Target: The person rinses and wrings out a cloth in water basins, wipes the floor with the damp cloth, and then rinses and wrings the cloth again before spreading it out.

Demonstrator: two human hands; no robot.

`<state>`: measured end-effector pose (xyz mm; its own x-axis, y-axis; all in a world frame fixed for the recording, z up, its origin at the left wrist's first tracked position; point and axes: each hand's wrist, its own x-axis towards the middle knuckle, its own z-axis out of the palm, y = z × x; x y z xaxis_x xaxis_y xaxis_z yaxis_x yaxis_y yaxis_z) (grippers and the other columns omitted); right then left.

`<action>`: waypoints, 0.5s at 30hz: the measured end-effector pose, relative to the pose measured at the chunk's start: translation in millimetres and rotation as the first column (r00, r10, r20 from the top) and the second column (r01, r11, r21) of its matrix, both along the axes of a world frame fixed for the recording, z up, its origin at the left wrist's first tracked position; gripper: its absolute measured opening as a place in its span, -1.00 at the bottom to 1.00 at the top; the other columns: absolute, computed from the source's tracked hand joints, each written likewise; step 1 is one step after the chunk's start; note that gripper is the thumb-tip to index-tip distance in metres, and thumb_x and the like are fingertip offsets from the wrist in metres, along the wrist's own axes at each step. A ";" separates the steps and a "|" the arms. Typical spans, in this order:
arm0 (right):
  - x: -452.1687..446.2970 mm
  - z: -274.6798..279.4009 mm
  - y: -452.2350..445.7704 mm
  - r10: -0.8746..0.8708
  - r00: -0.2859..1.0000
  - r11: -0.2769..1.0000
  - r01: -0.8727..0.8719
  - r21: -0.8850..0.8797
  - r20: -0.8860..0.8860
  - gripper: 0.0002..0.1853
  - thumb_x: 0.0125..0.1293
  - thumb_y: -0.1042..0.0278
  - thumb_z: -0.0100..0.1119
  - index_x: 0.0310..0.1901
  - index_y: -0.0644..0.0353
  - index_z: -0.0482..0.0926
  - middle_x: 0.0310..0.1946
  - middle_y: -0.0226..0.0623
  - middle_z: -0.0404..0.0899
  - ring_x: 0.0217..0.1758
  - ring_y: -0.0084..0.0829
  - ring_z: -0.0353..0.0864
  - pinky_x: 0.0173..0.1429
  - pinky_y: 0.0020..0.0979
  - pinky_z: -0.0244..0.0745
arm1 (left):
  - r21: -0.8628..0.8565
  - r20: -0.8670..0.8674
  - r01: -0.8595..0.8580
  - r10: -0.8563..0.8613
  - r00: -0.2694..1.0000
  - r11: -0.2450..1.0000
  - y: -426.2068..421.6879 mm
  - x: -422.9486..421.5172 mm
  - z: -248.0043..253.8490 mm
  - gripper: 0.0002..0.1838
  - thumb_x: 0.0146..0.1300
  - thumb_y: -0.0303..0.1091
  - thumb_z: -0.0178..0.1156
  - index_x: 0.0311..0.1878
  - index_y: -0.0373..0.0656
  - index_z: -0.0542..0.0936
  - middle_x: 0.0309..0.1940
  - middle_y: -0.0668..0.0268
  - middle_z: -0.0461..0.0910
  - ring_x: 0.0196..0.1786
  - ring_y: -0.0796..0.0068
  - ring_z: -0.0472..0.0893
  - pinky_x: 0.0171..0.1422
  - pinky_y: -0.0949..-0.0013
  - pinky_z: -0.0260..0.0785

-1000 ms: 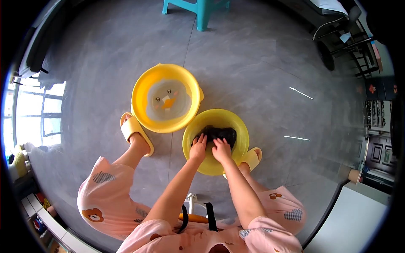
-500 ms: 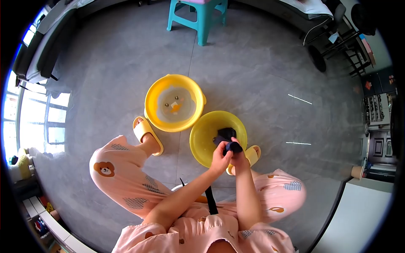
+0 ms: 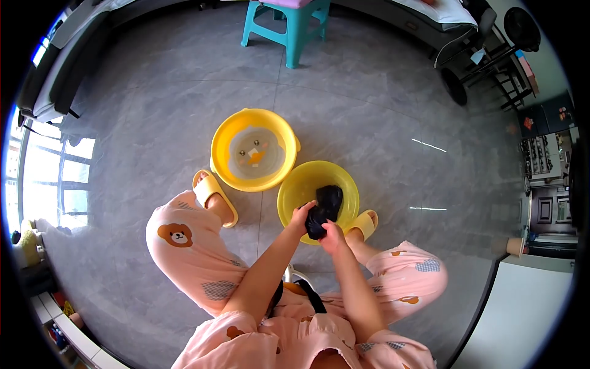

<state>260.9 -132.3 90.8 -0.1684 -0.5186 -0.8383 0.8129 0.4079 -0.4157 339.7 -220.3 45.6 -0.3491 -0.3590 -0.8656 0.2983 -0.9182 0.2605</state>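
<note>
A dark, nearly black piece of cloth (image 3: 326, 206) is bunched between both hands over the green-yellow basin (image 3: 289, 184). Its far end hangs inside the basin, and its exact kind does not show. On the cloth's left side, my left hand (image 3: 301, 218) grips it with the thumb on top. My right hand (image 3: 332, 236) pinches the near right edge, above the basin's near rim. Part of the fingers on both hands is hidden by the cloth.
A yellow basin (image 3: 221, 169) with a duck face on its bottom touches the green-yellow one. Yellow slippers (image 3: 215, 195) are on my feet at either side. A teal stool (image 3: 295, 37) stands ahead; a black fan (image 3: 521, 31) is at the far right.
The hands have parted from one tight cluster and moved slightly left and nearer to me. The cloth, twisted up before, is now spread out more between them.
</note>
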 end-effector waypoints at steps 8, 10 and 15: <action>-18.8 17.8 -11.9 0.271 0.956 0.842 -0.177 0.509 -0.116 -0.60 0.22 -0.09 -0.01 -0.08 0.02 0.47 -0.25 -0.23 0.51 -0.26 -0.35 0.56 -0.31 -0.33 0.49 | -0.118 -0.046 -0.314 0.311 0.949 0.942 11.1 -15.1 -0.5 -0.85 0.12 -0.35 0.24 -0.42 -0.10 0.45 -0.48 0.31 0.52 -0.43 0.39 0.55 -0.30 0.30 0.47; -24.5 10.0 -14.1 0.232 0.972 0.922 -0.228 0.313 0.026 -0.57 0.22 -0.10 -0.04 -0.09 0.09 0.46 -0.31 -0.23 0.52 -0.39 -0.29 0.57 -0.42 -0.34 0.49 | -0.189 -0.021 -0.237 0.238 0.971 0.953 19.1 -18.9 8.5 -0.76 0.11 -0.28 0.28 -0.51 -0.07 0.41 -0.57 0.36 0.46 -0.49 0.47 0.49 -0.43 0.34 0.37; -16.7 -26.6 -22.5 0.106 0.964 0.964 -0.039 0.261 -0.244 -0.73 0.13 0.24 -0.04 -0.17 0.15 0.46 -0.35 -0.25 0.52 -0.42 -0.31 0.55 -0.46 -0.32 0.51 | -0.424 0.328 -0.018 0.173 0.929 0.905 28.6 -24.7 23.6 -0.66 0.13 -0.13 0.28 -0.56 -0.09 0.40 -0.63 0.43 0.39 -0.55 0.61 0.36 -0.45 0.46 0.25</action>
<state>244.1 -154.7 64.2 -0.3622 -0.3149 -0.8773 0.6583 0.5799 -0.4800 315.1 -191.7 69.2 0.0028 -0.7209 -0.6931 0.1975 -0.6790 0.7070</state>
